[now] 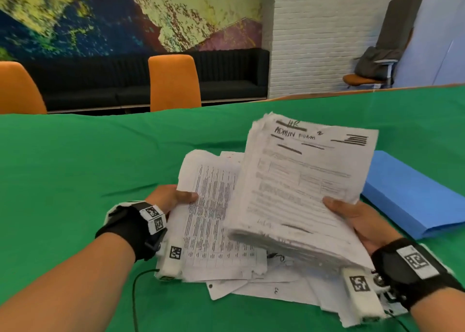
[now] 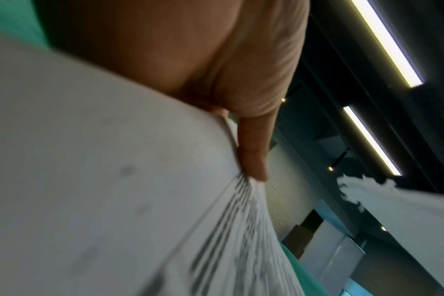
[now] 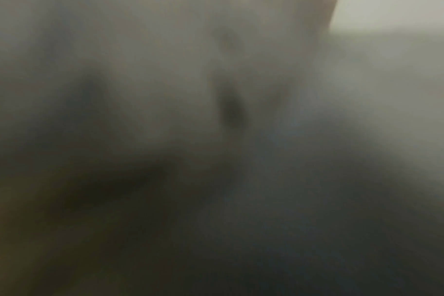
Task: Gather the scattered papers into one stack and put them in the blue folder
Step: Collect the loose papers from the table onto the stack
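Right hand (image 1: pixel 357 221) grips thick ragged-edged stack (image 1: pixel 299 188), thumb on top sheet, raised and tilted over loose sheets (image 1: pixel 264 286) on green cloth (image 1: pixel 100 155). Left hand (image 1: pixel 171 197) pinches thin printed sheets (image 1: pixel 214 213), thumb on top; left wrist view shows the thumb (image 2: pixel 254 156) pressing paper. Flat matte blue folder (image 1: pixel 415 193) lies closed, right of stack. Right wrist view blurred.

surface: green-covered table (image 1: pixel 75 170) | on it: loose papers (image 1: pixel 264 285), blue folder (image 1: pixel 412 193)
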`<state>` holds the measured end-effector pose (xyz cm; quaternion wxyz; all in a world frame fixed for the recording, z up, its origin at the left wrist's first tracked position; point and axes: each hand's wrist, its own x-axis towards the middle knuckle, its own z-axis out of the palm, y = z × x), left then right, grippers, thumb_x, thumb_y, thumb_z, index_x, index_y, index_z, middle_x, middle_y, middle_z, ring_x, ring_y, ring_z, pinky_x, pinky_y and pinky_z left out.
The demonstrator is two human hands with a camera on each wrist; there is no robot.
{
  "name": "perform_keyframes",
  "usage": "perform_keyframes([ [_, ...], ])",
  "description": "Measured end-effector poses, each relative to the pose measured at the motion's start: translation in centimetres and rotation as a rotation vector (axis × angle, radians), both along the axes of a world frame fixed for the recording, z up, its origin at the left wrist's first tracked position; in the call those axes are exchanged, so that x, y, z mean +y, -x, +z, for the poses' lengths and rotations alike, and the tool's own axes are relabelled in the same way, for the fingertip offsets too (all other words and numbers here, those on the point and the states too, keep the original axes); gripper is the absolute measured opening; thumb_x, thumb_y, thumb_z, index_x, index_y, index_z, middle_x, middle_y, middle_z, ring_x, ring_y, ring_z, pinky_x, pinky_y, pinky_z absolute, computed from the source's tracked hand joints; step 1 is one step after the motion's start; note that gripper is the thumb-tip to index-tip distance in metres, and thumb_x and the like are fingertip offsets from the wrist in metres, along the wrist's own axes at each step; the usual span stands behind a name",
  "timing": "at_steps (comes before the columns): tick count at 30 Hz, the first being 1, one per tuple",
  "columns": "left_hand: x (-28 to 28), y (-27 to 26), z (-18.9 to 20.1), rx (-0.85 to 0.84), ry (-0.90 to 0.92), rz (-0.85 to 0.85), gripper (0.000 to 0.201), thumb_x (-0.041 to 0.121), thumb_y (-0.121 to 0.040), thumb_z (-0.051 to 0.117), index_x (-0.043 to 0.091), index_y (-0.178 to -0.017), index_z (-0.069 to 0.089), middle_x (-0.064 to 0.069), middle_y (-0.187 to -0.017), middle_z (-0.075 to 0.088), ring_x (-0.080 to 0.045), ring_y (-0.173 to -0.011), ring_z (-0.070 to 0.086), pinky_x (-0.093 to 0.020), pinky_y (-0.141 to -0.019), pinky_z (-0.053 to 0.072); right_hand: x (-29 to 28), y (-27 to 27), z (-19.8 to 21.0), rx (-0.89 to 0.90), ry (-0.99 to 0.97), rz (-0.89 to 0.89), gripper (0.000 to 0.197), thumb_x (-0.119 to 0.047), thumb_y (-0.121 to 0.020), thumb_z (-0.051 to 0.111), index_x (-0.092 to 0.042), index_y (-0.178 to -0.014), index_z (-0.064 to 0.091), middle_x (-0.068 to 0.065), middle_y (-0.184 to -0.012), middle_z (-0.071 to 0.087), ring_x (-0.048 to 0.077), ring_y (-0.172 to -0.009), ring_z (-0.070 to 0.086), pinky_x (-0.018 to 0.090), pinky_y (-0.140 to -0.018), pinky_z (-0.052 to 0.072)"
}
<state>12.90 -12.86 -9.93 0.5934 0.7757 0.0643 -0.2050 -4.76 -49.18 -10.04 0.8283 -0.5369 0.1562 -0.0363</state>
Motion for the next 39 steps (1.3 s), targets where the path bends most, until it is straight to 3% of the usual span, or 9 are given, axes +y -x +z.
perform_keyframes([
  [5, -2.2, 2.1, 0.3, -0.046, 0.28, 0.041, 0.051, 0.047, -0.084, 0.073, 0.009, -0.116, 0.068, -0.018, -0.107, 0.075, -0.037, -0.099, 0.072, -0.055, -0.092, 0.054, 3.7, -1.6, 0.0, 0.044, 0.047, 0.119, 0.034, 0.002, -0.094, 0.058, -0.007, -0.126, 0.066, 0.018, -0.12, 0.076, 0.037, -0.106, 0.074, 0.048, -0.087, 0.063],
  [7, -3.0, 3.1, 0.7, -0.072, 0.329, -0.016, 0.074, 0.065, -0.067, 0.079, 0.014, -0.119, 0.067, -0.015, -0.115, 0.073, -0.034, -0.106, 0.07, -0.053, -0.098, 0.051, 5.6, -2.3, -0.8, 0.082, 0.091, 0.206, 0.036, 0.002, -0.095, 0.059, -0.005, -0.129, 0.064, 0.019, -0.121, 0.075, 0.04, -0.108, 0.073, 0.05, -0.089, 0.062],
  [15, -2.8, 6.1, 4.9, -0.336, 0.454, -0.251, 0.064, 0.0, -0.065, 0.077, 0.003, -0.126, 0.058, -0.022, -0.119, 0.07, -0.043, -0.106, 0.069, -0.048, -0.078, 0.061, 7.5, -2.9, 0.2, -0.18, 0.352, 0.202, 0.053, -0.017, -0.086, 0.078, -0.017, -0.135, 0.059, 0.01, -0.128, 0.073, 0.032, -0.114, 0.072, 0.056, -0.101, 0.055],
  [19, -1.3, 7.1, 8.2, -0.466, 0.511, -0.324, 0.075, 0.009, -0.06, 0.08, 0.001, -0.129, 0.054, -0.02, -0.12, 0.07, -0.04, -0.105, 0.07, -0.048, -0.083, 0.06, 7.0, -2.1, 2.8, -0.398, 0.338, 0.128, 0.081, -0.021, -0.07, 0.084, -0.012, -0.142, 0.048, 0.013, -0.13, 0.071, 0.034, -0.116, 0.07, 0.049, -0.091, 0.06],
  [22, -1.3, 7.6, 8.9, -0.626, 0.423, -0.266, 0.066, 0.011, -0.067, 0.083, 0.0, -0.127, 0.056, -0.014, -0.12, 0.072, -0.033, -0.107, 0.07, -0.042, -0.089, 0.059, 7.9, -0.9, 4.4, -0.473, 0.46, 0.065, 0.048, -0.017, -0.075, 0.086, -0.023, -0.12, 0.071, 0.009, -0.118, 0.077, 0.03, -0.108, 0.073, 0.052, -0.092, 0.06],
  [25, -1.7, 8.1, 7.2, -0.725, 0.331, -0.073, 0.059, 0.022, -0.074, 0.084, 0.018, -0.126, 0.055, -0.002, -0.123, 0.071, -0.026, -0.113, 0.068, -0.047, -0.097, 0.054, 9.7, 0.3, 4.3, -0.441, 0.755, -0.042, 0.028, -0.044, -0.079, 0.082, -0.039, -0.106, 0.075, -0.002, -0.105, 0.08, 0.02, -0.099, 0.074, 0.052, -0.09, 0.059],
  [30, -1.6, 9.3, 5.7, -0.665, 0.301, 0.021, 0.04, 0.02, -0.078, 0.08, 0.024, -0.113, 0.061, 0.001, -0.112, 0.075, -0.022, -0.101, 0.072, -0.053, -0.094, 0.055, 10.3, 0.6, 4.0, -0.409, 0.812, -0.045, 0.024, -0.034, -0.084, 0.081, -0.045, -0.102, 0.069, -0.017, -0.099, 0.075, 0.006, -0.094, 0.071, 0.035, -0.086, 0.058],
  [35, -0.5, 10.2, 5.5, -0.435, 0.412, -0.118, 0.043, -0.003, -0.09, 0.064, 0.013, -0.129, 0.056, -0.009, -0.12, 0.072, -0.034, -0.109, 0.069, -0.054, -0.095, 0.054, 9.2, 0.6, 4.6, -0.317, 0.398, 0.075, 0.034, -0.025, -0.082, 0.079, -0.017, -0.114, 0.073, 0.011, -0.114, 0.079, 0.029, -0.099, 0.078, 0.053, -0.09, 0.06],
  [39, -0.9, 11.2, 4.7, -0.401, 0.434, -0.131, 0.05, -0.008, -0.089, 0.061, 0.019, -0.13, 0.051, -0.012, -0.122, 0.071, -0.034, -0.108, 0.07, -0.058, -0.093, 0.054, 10.9, 0.7, 4.2, -0.363, 0.611, -0.02, 0.028, -0.037, -0.089, 0.069, -0.027, -0.115, 0.07, -0.002, -0.108, 0.08, 0.021, -0.097, 0.078, 0.052, -0.087, 0.062],
])
